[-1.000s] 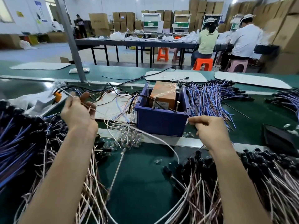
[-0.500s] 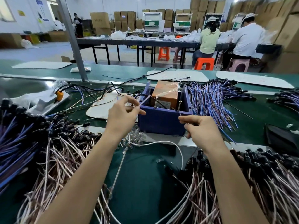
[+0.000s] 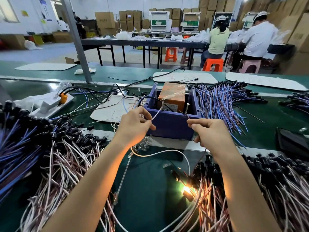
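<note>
Pinching one wire end in each hand, a person touches both ends to two upright screws on the near rim of a blue box (image 3: 172, 126) that sits mid-desk. The left hand (image 3: 135, 126) holds a white lead (image 3: 156, 115) between thumb and forefinger, its tip against the left screw (image 3: 163, 104). The right hand (image 3: 212, 133) holds a thin dark lead (image 3: 188, 117) the same way, its tip at the foot of the right screw (image 3: 186, 108); its other fingers are curled under.

A second ago the left hand was far out over the heap on the left and the right hand waited short of the box. Half a second ago both were closing in, with nothing lit. Now a small lamp (image 3: 186, 190) glows orange toward the near edge of the green desk (image 3: 147, 181), right of centre, at the fringe of the right-hand heap of pink and white leads (image 3: 284, 190). The white lead loops back from the left hand toward it.

The glow suggests the circuit is closed and this piece passes its test. An orange block (image 3: 173, 96) sits inside the box.
</note>
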Tool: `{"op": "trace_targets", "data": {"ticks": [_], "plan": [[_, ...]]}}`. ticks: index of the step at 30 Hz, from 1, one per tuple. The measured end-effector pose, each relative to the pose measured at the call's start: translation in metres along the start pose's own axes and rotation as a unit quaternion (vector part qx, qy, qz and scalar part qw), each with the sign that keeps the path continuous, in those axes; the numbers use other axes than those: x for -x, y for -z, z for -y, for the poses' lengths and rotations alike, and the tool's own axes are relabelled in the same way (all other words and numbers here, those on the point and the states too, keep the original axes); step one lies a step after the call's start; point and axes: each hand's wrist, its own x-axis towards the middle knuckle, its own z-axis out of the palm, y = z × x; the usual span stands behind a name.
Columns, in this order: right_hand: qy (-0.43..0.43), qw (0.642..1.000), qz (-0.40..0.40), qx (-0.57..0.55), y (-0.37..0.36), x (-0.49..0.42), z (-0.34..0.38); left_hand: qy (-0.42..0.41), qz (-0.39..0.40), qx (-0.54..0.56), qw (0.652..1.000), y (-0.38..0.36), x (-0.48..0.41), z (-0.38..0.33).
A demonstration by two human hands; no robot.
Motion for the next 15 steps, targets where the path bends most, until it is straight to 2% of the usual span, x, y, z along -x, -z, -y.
{"op": "trace_targets", "data": {"ticks": [15], "plan": [[-0.001, 1.000, 0.004, 0.005, 0.0026, 0.0025, 0.0014, 0.006, 0.012, 0.001, 1.000, -0.0008, 0.0018, -0.0003]]}}
